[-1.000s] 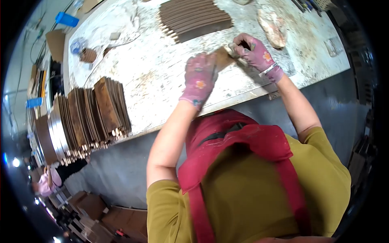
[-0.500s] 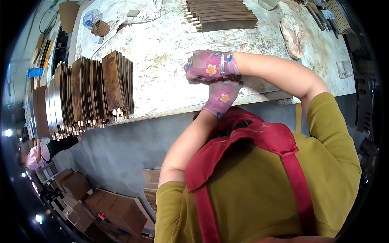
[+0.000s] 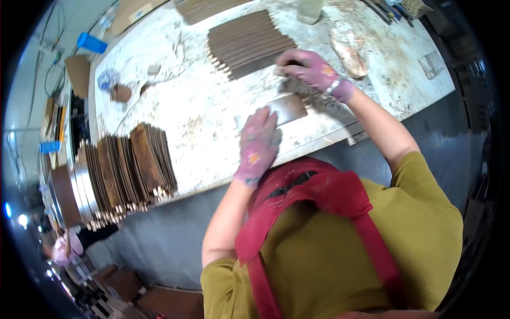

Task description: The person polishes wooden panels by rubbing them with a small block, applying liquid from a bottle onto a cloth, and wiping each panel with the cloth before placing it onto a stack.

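My left hand, in a pink flowered glove, lies flat on the left end of a thin brown panel with a shiny surface. The panel rests on the worktable near its front edge. My right hand, gloved alike, is raised beyond the panel with its fingers curled together; what they hold is too hidden to name. Just left of those fingers is the near end of a row of dark brown slats with pale pegs.
Stacked dark boards with pale pegs stand at the table's left. A glass jar, a pale stone-like piece, tools and a clear bottle lie around. Another person is at far left.
My hands, together before, are now apart: the left lies on a panel that is now visible, the right is farther up and right. The view has shifted, showing more of the table's far side.
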Available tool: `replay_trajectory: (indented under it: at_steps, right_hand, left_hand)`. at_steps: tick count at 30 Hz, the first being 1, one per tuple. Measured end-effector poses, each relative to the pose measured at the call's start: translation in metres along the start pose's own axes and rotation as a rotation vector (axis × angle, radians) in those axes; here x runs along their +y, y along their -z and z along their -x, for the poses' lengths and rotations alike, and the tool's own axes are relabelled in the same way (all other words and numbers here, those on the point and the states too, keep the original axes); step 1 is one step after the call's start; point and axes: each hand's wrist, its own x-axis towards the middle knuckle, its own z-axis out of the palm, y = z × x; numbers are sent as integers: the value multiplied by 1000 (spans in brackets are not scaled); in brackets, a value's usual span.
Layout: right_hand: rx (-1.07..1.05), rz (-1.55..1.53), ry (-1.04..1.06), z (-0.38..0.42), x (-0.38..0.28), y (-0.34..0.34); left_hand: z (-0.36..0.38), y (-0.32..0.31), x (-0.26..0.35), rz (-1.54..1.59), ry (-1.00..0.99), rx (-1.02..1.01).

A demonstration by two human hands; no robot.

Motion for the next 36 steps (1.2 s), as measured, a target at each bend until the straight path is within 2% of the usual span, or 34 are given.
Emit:
replay_trajectory:
  at_steps: [3, 4, 7, 10, 11, 12, 14, 15, 16, 19, 23, 24, 25, 26, 27, 28, 29, 30, 32, 34, 35, 36]
  right_hand:
    - [273, -406, -224, 55, 70, 58]
    - [359, -596, -271, 72, 77, 72]
    - [711, -779, -313, 117, 74, 94]
    - [734, -691, -379, 122, 89, 113]
    - [858, -729, -444, 108, 97, 112]
    - [794, -800, -462, 105, 118, 114]
    - [645, -946, -510, 101, 166, 115]
    - [665, -1026, -594, 102, 168, 123]
    - [669, -1056, -536, 106, 177, 123]
    - [613, -1096, -572, 129, 150, 119]
    - [163, -1123, -485, 152, 78, 99]
    - [22, -1070, -456, 151, 58, 95]
    - [59, -1035, -410, 154, 57, 94]
    - [63, -958, -222, 154, 53, 95]
    - [81, -886, -38, 154, 49, 96]
    - [108, -1178, -45, 153, 43, 100]
    - [234, -1266, -51, 151, 39, 95]
    - [252, -1315, -42, 144, 41, 87]
    - [294, -1409, -22, 123, 46, 61]
    - [201, -1588, -115, 92, 42, 19]
    - [174, -1567, -143, 78, 43, -5]
    - [66, -1572, -93, 63, 52, -28]
  left_hand:
    - [3, 28, -7, 36, 17, 39]
    - [0, 30, -10, 66, 24, 24]
    - [-22, 19, -16, 103, 30, 55]
    - [-62, 10, 20, 56, -131, 23]
    - [-78, 10, 33, 5, -332, -11]
    - [-98, -3, 27, 152, -203, -150]
    - [-135, -19, 37, 206, -274, -167]
    - [-152, -34, 31, 189, -343, -108]
    - [-166, -35, 38, 225, -351, -109]
    - [-191, -48, 52, 109, -452, -48]
    - [-187, -71, 72, -124, -625, -24]
    - [-188, -71, 67, 25, -562, -120]
    - [-189, -70, 59, 174, -495, -210]
    - [-186, -67, 50, 324, -422, -300]
    - [-179, -35, 53, 275, -271, -208]
    - [-167, -8, 35, 339, -22, -156]
    - [-155, 20, 17, 423, 223, -80]
    - [-140, 62, 9, 453, 147, 26]
    - [-103, 97, -14, 677, 174, 278]
    - [-67, 112, -20, 553, 496, 243]
    - [-53, 101, -29, 422, 412, 163]
    - [-40, 87, -13, 82, 413, 95]
